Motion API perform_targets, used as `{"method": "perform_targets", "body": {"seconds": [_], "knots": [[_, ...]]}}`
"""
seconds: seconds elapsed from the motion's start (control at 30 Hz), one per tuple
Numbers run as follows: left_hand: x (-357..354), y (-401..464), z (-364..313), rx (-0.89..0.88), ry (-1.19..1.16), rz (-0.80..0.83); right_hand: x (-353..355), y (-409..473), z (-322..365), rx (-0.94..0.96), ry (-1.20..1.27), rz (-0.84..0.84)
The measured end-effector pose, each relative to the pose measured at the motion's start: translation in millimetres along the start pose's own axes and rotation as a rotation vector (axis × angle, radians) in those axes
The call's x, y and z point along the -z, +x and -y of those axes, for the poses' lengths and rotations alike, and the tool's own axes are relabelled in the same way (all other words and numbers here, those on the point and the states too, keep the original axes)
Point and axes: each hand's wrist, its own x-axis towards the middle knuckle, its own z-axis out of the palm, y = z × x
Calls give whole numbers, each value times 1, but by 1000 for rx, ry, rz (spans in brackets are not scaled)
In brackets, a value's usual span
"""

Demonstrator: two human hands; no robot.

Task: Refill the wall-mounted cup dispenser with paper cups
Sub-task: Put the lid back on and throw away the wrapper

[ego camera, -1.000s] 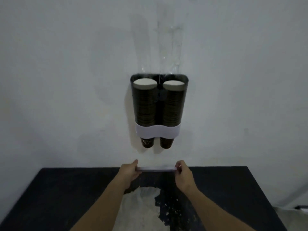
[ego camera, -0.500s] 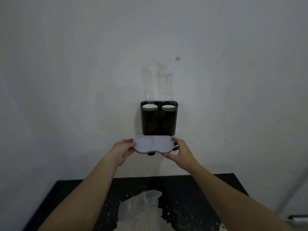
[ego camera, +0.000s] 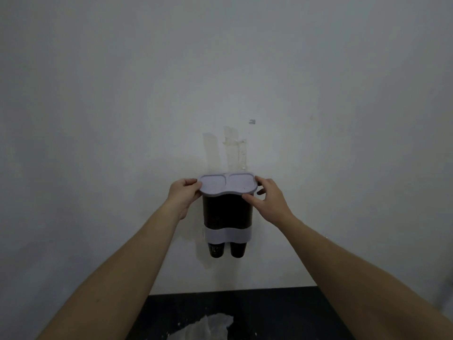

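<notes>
Pale lilac lid (ego camera: 228, 184) sits right on top of the dark twin-tube dispenser (ego camera: 227, 210) on the wall, both hands on it. Left hand (ego camera: 183, 194) has its fingers clamped on the lid's left end, right hand (ego camera: 269, 200) pinches the right end, thumb under the front edge and fingers curled over the top. Can't see inside the tubes at all with the lid covering them, and the light's so dim the stacks just read as black. Two cup bottoms (ego camera: 227, 250) poke out below the pale band (ego camera: 228, 234). Old tape strips (ego camera: 225, 149) are stuck to the white wall (ego camera: 343, 119) above. A black table (ego camera: 282, 312) with a worn whitish patch is cut off at the bottom.
</notes>
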Motion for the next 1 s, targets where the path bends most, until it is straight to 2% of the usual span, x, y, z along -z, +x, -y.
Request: {"method": "perform_targets", "body": {"seconds": [0.27,0.7,0.77,0.87,0.93,1.0], "knots": [[-19,20,-1,-78,373,-17,-11,30,-16,-70,-52,11],[-24,35,10,-88,546,-16,-22,38,-29,-148,-60,38],[-26,35,8,-129,650,-35,-20,40,-26,-161,-67,43],[-33,34,2,-278,809,-47,-22,47,-16,-141,-122,38],[-38,34,1,-365,893,14,-25,53,-6,-109,-165,48],[-42,35,3,-380,989,101,-29,58,1,-80,-229,81]]}}
